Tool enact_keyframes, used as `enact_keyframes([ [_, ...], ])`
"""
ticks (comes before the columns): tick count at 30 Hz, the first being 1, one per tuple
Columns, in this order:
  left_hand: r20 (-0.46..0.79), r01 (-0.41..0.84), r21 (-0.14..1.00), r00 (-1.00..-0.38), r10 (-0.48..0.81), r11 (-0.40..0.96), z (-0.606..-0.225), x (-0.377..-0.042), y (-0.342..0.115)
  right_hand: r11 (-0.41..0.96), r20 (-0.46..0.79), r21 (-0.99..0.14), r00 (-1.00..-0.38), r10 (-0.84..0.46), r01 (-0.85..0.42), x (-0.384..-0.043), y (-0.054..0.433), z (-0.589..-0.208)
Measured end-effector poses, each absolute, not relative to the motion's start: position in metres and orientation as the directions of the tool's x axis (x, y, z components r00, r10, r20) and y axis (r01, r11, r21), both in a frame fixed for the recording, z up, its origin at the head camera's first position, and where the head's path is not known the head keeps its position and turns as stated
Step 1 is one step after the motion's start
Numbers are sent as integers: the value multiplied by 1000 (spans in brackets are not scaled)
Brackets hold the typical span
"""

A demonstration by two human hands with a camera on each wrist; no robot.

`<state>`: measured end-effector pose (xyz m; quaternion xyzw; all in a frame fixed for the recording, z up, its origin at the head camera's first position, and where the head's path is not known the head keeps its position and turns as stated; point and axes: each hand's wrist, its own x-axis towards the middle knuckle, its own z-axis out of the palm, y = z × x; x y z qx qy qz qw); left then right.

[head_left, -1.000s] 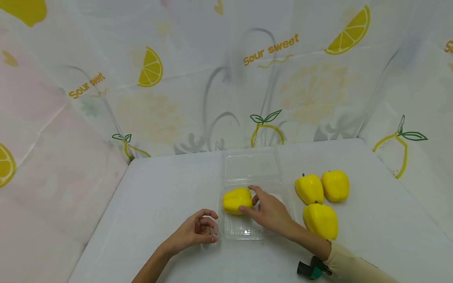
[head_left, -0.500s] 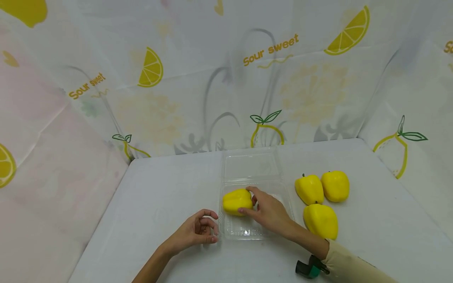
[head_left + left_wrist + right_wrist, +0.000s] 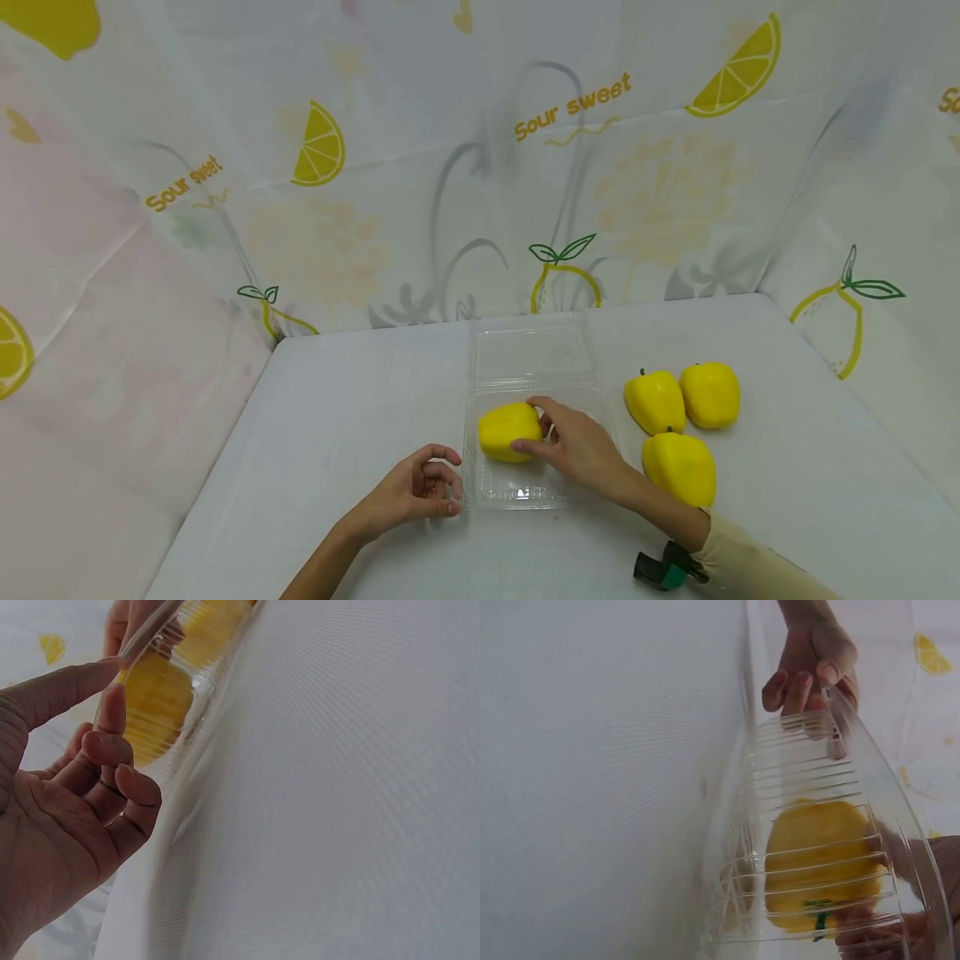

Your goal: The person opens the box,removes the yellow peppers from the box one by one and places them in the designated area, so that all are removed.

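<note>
A clear plastic clamshell container [image 3: 495,493] lies open on the table, its lid [image 3: 532,350] folded back away from me. Inside its tray is a yellow bell pepper [image 3: 508,433], lying on its side; the right wrist view shows its green stem through the ribbed wall. My right hand [image 3: 581,450] grips the stem end of this bell pepper between thumb and fingers. At the container's left side, my left hand [image 3: 412,492] pinches the rim with thumb and index finger [image 3: 112,709], while its other fingers curl loosely outside the wall.
Three more yellow bell peppers [image 3: 711,396] lie in a group on the table, right of the container. A black and green object [image 3: 667,568] sits by my right sleeve. Lemon-printed cloth [image 3: 420,208] stands behind the white table [image 3: 337,400].
My right hand and the bell pepper in it have shifted slightly right and toward me within the tray. The left hand and the container have hardly moved.
</note>
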<state>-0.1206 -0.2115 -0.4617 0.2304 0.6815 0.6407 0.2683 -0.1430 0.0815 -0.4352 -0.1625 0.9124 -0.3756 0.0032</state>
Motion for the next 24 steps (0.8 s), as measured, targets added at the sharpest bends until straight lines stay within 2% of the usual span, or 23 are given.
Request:
enact_keyframes([
  [10, -59, -20, 998, -749, 660, 66, -462, -120, -212, 665, 129, -669, -932, -338, -333, -142, 98, -424],
  [24, -46, -11, 998, -749, 661, 57, -461, -119, -211, 648, 73, -691, -922, -380, -321, -142, 126, -403],
])
